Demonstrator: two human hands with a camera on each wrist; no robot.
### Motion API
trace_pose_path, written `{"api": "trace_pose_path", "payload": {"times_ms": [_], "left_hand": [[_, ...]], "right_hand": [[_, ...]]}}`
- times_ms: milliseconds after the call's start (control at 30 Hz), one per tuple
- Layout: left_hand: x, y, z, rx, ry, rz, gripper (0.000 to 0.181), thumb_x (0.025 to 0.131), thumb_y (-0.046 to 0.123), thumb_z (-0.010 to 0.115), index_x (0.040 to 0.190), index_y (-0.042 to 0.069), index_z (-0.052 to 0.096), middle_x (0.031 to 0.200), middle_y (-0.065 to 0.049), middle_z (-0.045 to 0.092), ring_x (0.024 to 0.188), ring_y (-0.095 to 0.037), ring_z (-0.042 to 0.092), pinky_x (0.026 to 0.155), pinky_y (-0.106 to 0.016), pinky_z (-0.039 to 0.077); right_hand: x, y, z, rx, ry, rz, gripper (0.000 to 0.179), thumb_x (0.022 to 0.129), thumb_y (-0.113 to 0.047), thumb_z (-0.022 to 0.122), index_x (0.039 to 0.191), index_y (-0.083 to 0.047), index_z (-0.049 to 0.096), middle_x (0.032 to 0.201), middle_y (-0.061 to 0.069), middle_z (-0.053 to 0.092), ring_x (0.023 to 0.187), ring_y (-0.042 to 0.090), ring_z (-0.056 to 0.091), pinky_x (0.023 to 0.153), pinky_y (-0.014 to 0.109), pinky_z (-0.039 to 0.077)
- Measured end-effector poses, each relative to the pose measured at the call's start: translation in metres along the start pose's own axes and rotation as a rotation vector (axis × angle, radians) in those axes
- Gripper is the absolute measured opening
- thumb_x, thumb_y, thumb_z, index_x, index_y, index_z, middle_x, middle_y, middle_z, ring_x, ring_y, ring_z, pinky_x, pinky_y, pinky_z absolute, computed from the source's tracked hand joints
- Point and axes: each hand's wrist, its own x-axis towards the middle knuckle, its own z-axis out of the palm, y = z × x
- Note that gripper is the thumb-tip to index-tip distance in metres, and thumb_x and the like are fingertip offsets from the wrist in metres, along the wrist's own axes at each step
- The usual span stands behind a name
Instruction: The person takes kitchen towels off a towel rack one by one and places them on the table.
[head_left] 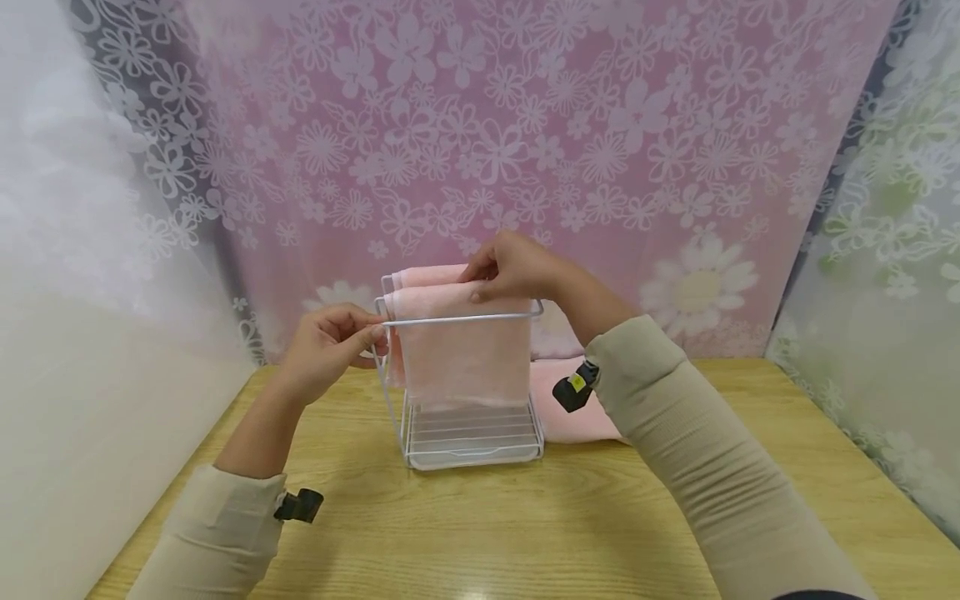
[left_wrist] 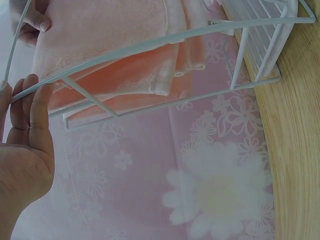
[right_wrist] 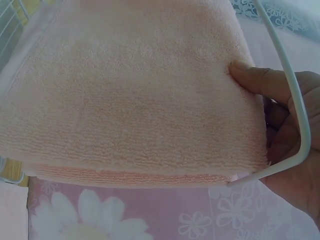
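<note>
A white wire rack [head_left: 465,318] stands upright on the table with a tray-like base. Pink towels hang folded over its upper bars; the front towel [head_left: 465,358] drapes behind the front rail, and another shows behind it. My left hand [head_left: 337,342] pinches the rack's upper left corner; in the left wrist view its fingers [left_wrist: 41,112] curl at the white bar. At the top of the rack, my right hand [head_left: 517,265] grips the front towel near its right side. The right wrist view has the thumb [right_wrist: 255,82] on the towel's face and the other fingers partly hidden behind it.
Another pink towel [head_left: 573,412] lies on the wooden table [head_left: 450,533], right of the rack and partly behind the right sleeve. A flowered pink curtain [head_left: 487,125] closes off the back, with pale sheets at both sides. Small black cameras [head_left: 573,387] sit at the wrists.
</note>
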Motion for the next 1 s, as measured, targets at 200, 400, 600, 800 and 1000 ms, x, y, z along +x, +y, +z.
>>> {"api": "trace_pose_path", "payload": {"times_ms": [200, 400, 600, 800, 1000], "left_hand": [[0.000, 0.000, 0.000, -0.010, 0.001, -0.001, 0.022, 0.095, 0.004, 0.064, 0.105, -0.015, 0.061, 0.084, -0.011, 0.069, 0.077, -0.016, 0.069, 0.069, -0.042, 0.060], [-0.002, -0.003, -0.002, 0.012, -0.003, -0.014, 0.013, 0.095, 0.005, 0.063, 0.101, -0.006, 0.066, 0.083, -0.013, 0.069, 0.076, -0.017, 0.069, 0.069, -0.043, 0.059], [-0.001, -0.001, -0.002, 0.010, 0.005, -0.017, 0.017, 0.095, 0.004, 0.063, 0.103, -0.011, 0.064, 0.082, -0.010, 0.069, 0.075, -0.016, 0.069, 0.068, -0.039, 0.060], [-0.001, 0.002, 0.000, 0.027, -0.003, -0.026, 0.021, 0.095, 0.004, 0.063, 0.104, -0.014, 0.061, 0.081, -0.008, 0.069, 0.075, -0.017, 0.068, 0.068, -0.037, 0.060], [0.001, 0.004, -0.001, 0.049, 0.000, -0.042, 0.015, 0.095, 0.005, 0.063, 0.101, -0.009, 0.065, 0.080, -0.010, 0.068, 0.075, -0.021, 0.068, 0.069, -0.040, 0.060]], "right_hand": [[-0.002, -0.001, -0.001, -0.005, 0.018, -0.008, 0.020, 0.086, -0.008, 0.075, 0.106, -0.004, 0.076, 0.092, 0.005, 0.071, 0.080, 0.020, 0.059, 0.074, 0.029, 0.053], [-0.006, -0.001, -0.003, 0.001, 0.056, -0.034, 0.016, 0.085, -0.005, 0.074, 0.101, -0.003, 0.076, 0.090, 0.006, 0.072, 0.079, 0.020, 0.058, 0.072, 0.029, 0.051], [-0.010, 0.000, -0.008, 0.004, 0.103, -0.040, 0.014, 0.085, -0.006, 0.075, 0.099, -0.004, 0.076, 0.092, 0.006, 0.072, 0.085, 0.020, 0.061, 0.078, 0.031, 0.052], [-0.015, -0.001, -0.013, 0.011, 0.111, -0.043, 0.014, 0.085, -0.007, 0.075, 0.098, -0.003, 0.076, 0.092, 0.007, 0.073, 0.085, 0.019, 0.065, 0.080, 0.033, 0.055], [-0.017, -0.002, -0.019, 0.025, 0.132, -0.012, 0.016, 0.085, -0.010, 0.076, 0.101, -0.005, 0.076, 0.094, 0.006, 0.073, 0.085, 0.019, 0.066, 0.077, 0.031, 0.056]]}}
